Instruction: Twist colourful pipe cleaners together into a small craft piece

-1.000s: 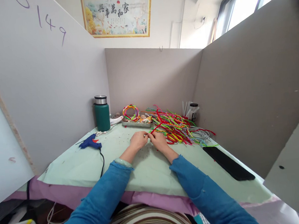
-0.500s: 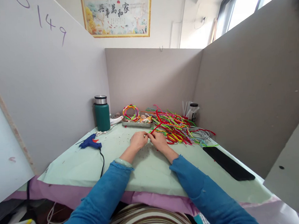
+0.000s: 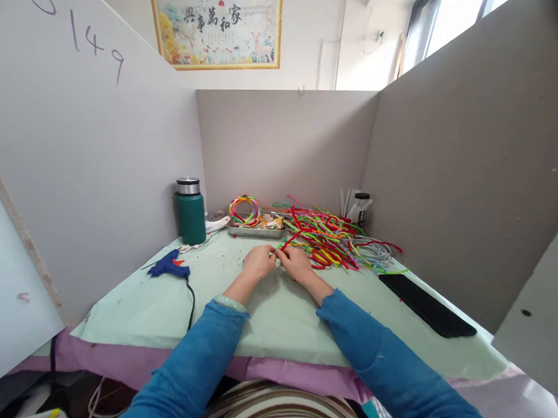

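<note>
My left hand (image 3: 259, 262) and my right hand (image 3: 295, 262) meet fingertip to fingertip over the pale green table cover (image 3: 136, 307). Both are pinched on a red pipe cleaner (image 3: 288, 240) that runs up and to the right from my fingers into a heap of coloured pipe cleaners (image 3: 332, 236). Both forearms are in blue sleeves, and a pale bangle sits at my left wrist.
A blue glue gun (image 3: 168, 265) with a black cord lies at the left. A green flask (image 3: 191, 212) stands at the back, beside a metal tray (image 3: 254, 228) with coloured rings. A black phone (image 3: 426, 303) lies at the right. Partition walls enclose three sides.
</note>
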The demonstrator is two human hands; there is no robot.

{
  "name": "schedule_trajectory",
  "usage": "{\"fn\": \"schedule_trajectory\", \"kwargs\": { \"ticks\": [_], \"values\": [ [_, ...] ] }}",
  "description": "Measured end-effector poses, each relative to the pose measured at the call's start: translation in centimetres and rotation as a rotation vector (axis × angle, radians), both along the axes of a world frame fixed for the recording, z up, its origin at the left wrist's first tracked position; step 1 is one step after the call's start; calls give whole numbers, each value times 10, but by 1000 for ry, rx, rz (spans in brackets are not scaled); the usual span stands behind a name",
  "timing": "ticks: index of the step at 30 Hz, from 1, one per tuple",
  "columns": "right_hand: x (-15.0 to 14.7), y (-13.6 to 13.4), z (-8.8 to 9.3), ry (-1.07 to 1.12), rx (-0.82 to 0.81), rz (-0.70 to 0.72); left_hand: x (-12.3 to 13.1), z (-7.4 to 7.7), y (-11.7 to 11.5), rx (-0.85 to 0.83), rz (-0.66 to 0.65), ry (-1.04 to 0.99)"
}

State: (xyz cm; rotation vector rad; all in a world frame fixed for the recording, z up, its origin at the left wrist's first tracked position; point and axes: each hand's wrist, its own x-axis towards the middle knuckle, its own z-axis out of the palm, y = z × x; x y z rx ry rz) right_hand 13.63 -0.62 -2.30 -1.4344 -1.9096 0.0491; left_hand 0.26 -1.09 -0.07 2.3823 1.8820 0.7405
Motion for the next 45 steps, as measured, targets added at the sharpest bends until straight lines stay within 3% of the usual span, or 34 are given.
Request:
{"fn": "schedule_trajectory", "kwargs": {
  "ticks": [25,45],
  "values": [
    [0,2,-2,36,76,-71,-1,1,-1,9,4,-17],
    [0,0,-1,78,99,-13,0,3,-4,16,25,18]
  ]
}}
